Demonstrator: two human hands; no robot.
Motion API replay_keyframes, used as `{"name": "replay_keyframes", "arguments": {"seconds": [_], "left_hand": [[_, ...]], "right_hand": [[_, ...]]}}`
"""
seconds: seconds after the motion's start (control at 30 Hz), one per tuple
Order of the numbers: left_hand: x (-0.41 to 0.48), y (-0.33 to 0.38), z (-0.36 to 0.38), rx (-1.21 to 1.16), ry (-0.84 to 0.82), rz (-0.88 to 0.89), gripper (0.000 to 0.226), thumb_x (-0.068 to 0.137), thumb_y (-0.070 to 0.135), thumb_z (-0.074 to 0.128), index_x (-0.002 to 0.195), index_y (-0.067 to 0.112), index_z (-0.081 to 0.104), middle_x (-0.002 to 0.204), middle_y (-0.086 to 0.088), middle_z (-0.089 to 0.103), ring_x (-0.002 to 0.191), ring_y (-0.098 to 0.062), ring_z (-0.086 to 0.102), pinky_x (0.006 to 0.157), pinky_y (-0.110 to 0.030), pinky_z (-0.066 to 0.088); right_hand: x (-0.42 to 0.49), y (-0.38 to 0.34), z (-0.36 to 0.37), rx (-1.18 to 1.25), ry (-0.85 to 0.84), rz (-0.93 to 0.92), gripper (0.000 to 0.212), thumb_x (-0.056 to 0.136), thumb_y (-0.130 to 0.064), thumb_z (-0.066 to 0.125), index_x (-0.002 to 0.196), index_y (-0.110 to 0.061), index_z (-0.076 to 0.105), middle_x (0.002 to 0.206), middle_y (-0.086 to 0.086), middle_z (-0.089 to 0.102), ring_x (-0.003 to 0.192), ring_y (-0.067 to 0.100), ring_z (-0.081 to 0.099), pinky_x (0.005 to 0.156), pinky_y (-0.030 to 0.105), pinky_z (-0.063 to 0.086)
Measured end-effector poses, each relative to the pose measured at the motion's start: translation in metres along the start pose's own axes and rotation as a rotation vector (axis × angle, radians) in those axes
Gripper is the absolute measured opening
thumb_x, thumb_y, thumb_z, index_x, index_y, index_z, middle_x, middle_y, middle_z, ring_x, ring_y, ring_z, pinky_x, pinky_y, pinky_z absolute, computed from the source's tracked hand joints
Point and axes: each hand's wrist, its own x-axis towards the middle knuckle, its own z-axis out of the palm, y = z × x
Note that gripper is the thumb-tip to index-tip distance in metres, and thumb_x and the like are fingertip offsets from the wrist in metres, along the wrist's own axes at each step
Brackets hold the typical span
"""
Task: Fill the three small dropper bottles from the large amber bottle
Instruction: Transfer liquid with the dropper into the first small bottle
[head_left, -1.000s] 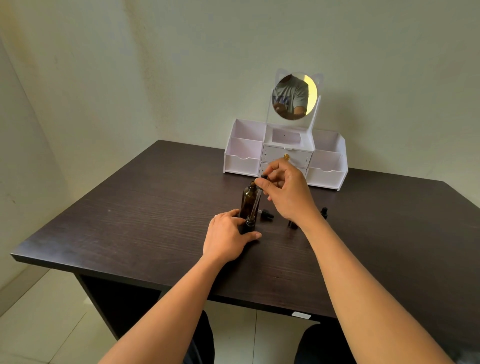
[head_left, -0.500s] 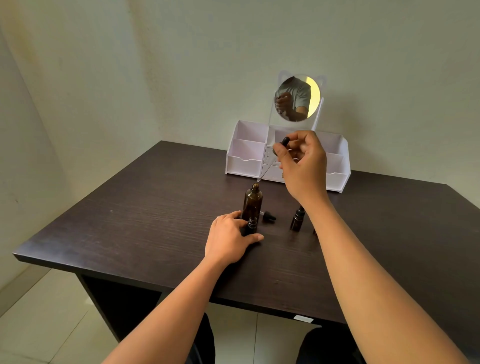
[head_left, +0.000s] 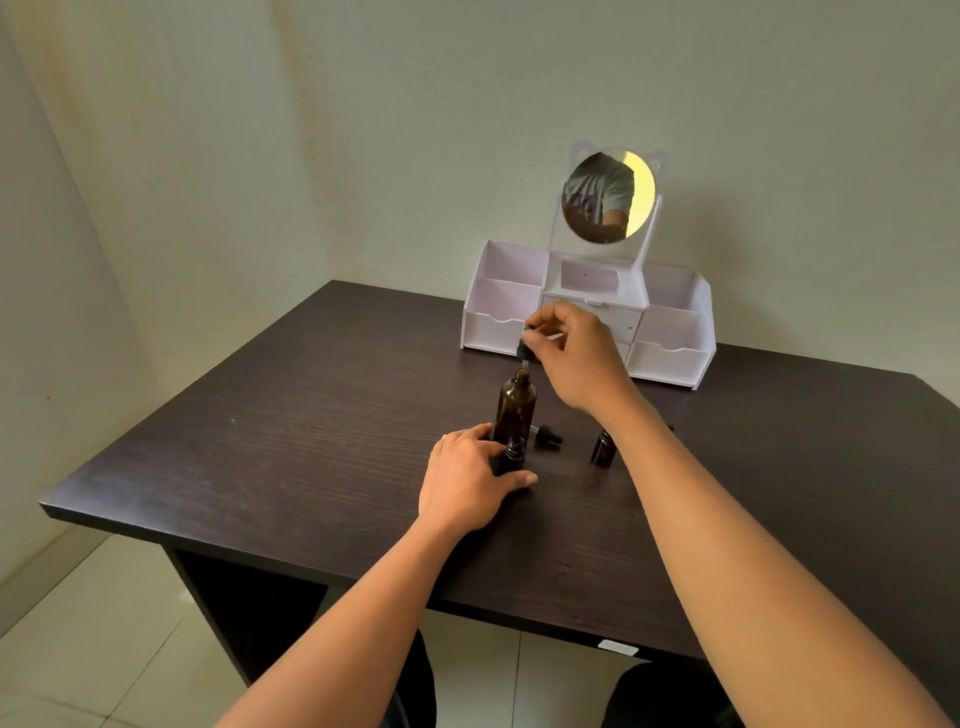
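The large amber bottle (head_left: 516, 408) stands open and upright on the dark table (head_left: 311, 415). My right hand (head_left: 576, 353) pinches a dropper (head_left: 525, 347) by its black bulb, its tip right over the bottle's neck. My left hand (head_left: 467, 478) grips a small open dropper bottle (head_left: 513, 452) just in front of the large one. A loose black dropper cap (head_left: 548, 435) lies to the right of the large bottle. A second small bottle (head_left: 602, 448) stands further right, beside my right forearm. A third small bottle is not clearly visible.
A white organizer (head_left: 670, 332) with drawers and a round mirror (head_left: 609, 195) stands at the back of the table against the wall. The table's front edge is near my elbows, with tiled floor below on the left.
My right hand had lifted the dropper high and to the right; it has now come back down and left, with the tip over the large bottle's neck. My left hand stayed put.
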Motion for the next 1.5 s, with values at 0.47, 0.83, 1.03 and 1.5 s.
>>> {"name": "replay_keyframes", "arguments": {"seconds": [0.47,0.83,1.03,1.5], "left_hand": [[0.001,0.000,0.000,0.017,-0.021,-0.016,0.061,0.082,0.068,0.065,0.130,0.030,0.066,0.157,0.005,0.041,0.145,-0.021,0.033,0.118,-0.045,0.026],[0.001,0.000,0.000,0.015,-0.020,-0.009,0.059,0.082,0.068,0.065,0.128,0.030,0.067,0.156,0.005,0.042,0.145,-0.022,0.034,0.119,-0.045,0.028],[0.000,0.001,-0.001,0.008,-0.017,-0.017,0.060,0.082,0.067,0.065,0.130,0.030,0.066,0.157,0.005,0.041,0.146,-0.021,0.032,0.120,-0.045,0.027],[0.001,0.000,0.000,0.027,-0.015,-0.006,0.061,0.082,0.068,0.064,0.130,0.030,0.066,0.157,0.005,0.041,0.145,-0.022,0.033,0.119,-0.045,0.028]], "right_hand": [[-0.004,0.013,0.012,-0.096,-0.055,0.009,0.007,0.090,-0.025,0.071,0.090,-0.018,0.070,0.096,-0.002,0.066,0.092,0.013,0.062,0.079,0.024,0.047],[-0.006,0.015,0.014,-0.063,-0.043,0.030,0.009,0.093,-0.024,0.067,0.096,-0.016,0.069,0.098,-0.002,0.066,0.090,0.011,0.060,0.073,0.014,0.042],[-0.006,0.017,0.014,-0.045,-0.047,0.022,0.007,0.092,-0.025,0.068,0.093,-0.018,0.068,0.096,-0.004,0.064,0.089,0.009,0.058,0.076,0.020,0.043],[-0.005,0.018,0.012,-0.075,-0.054,0.001,0.005,0.092,-0.025,0.068,0.091,-0.020,0.068,0.095,-0.007,0.064,0.089,0.012,0.060,0.090,0.038,0.050]]}}
